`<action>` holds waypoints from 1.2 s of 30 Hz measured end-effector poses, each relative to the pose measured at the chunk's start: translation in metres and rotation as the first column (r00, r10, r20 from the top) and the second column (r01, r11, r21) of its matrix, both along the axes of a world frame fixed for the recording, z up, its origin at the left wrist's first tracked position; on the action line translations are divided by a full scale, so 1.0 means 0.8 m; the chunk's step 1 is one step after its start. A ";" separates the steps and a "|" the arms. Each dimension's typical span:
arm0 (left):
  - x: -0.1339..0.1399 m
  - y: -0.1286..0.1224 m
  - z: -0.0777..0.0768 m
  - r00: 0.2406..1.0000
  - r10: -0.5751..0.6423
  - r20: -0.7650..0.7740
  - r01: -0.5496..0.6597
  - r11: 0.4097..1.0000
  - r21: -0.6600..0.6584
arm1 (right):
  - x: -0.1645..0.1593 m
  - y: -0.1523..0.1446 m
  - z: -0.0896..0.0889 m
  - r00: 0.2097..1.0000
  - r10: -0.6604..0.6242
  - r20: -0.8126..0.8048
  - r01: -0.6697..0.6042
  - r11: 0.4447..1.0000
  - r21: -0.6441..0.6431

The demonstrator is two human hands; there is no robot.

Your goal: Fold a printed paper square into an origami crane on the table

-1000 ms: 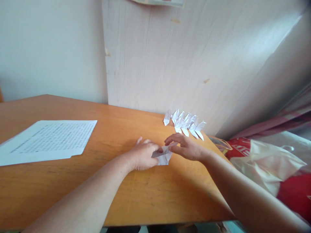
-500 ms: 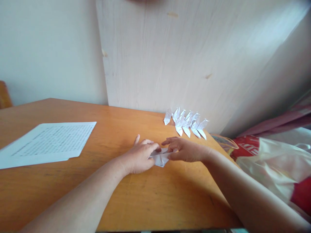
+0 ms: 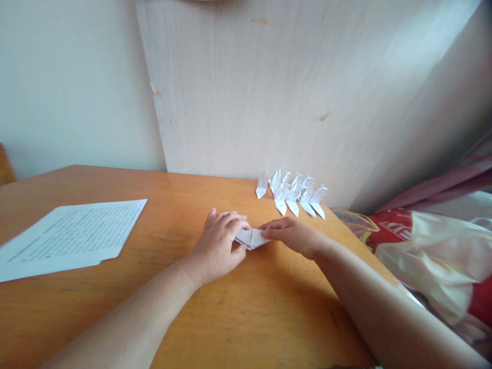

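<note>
A small folded piece of white paper (image 3: pixel 252 238) is held between my two hands just above or on the wooden table. My left hand (image 3: pixel 220 245) grips its left end, thumb in front and fingers behind. On the other side, my right hand (image 3: pixel 294 236) pinches the right end between thumb and fingers. The paper has a crease down its middle and a lower edge that comes to a blunt point. Behind my hands, several folded paper figures (image 3: pixel 293 195) with printed marks stand in a cluster near the table's back right edge.
Printed sheets of paper (image 3: pixel 82 233) lie stacked on the left of the wooden table (image 3: pixel 172 328). A pale board (image 3: pixel 246 102) rises behind the table. Past the right edge are plastic bags (image 3: pixel 434 261) and a red package (image 3: pixel 392 225).
The paper has been turned or folded over into a narrower strip, slightly higher in view. My right fingers have closed on its right end. The camera view has shifted a little.
</note>
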State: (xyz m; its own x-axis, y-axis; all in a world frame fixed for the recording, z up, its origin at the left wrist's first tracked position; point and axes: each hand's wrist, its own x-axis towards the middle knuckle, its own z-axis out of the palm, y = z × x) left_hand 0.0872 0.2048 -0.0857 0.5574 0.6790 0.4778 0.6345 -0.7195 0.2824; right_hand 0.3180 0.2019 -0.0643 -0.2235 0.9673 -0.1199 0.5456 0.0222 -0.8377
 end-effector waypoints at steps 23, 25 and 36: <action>0.006 0.010 -0.015 0.810 0.365 0.459 -0.009 0.791 -0.612 | -0.029 -0.010 -0.022 0.978 0.084 -0.190 -0.040 0.973 0.227; 0.007 0.010 -0.014 0.816 0.363 0.451 -0.007 0.785 -0.620 | -0.031 -0.013 -0.019 0.982 0.082 -0.169 -0.045 0.977 0.209; 0.008 0.008 -0.017 0.898 0.195 0.395 0.078 0.813 -0.577 | -0.038 -0.013 -0.018 0.937 0.037 -0.346 -0.010 0.997 0.079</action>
